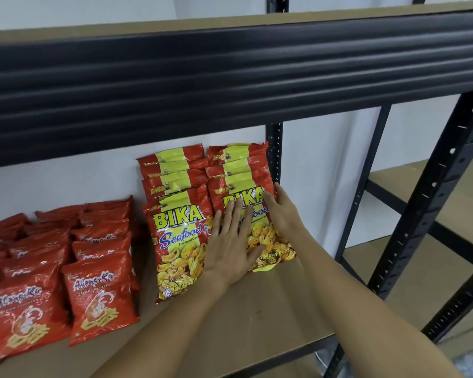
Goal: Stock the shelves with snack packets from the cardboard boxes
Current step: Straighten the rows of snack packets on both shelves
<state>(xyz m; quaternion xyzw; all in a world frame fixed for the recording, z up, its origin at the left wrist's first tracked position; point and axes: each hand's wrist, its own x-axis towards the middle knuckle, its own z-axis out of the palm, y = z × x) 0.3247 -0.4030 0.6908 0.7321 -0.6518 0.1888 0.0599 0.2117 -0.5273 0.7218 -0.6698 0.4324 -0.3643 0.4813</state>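
Two rows of red-and-yellow BIKA Seafood packets stand on the brown shelf board [257,309], leaning back toward the white wall. My left hand [230,249] lies flat, fingers spread, on the front packet of the right row [243,199]. My right hand [281,214] rests against that packet's right edge, fingers straight up along the side and thumb on its front. The front packet of the left row [178,241] stands just to the left, partly under my left hand. No cardboard box is in view.
Rows of red prawn-snack packets [99,296] fill the shelf's left part. A thick black beam of the upper shelf [230,77] hangs overhead. A black upright post [434,200] stands at the right, with another rack's brown shelves [462,203] beyond it.
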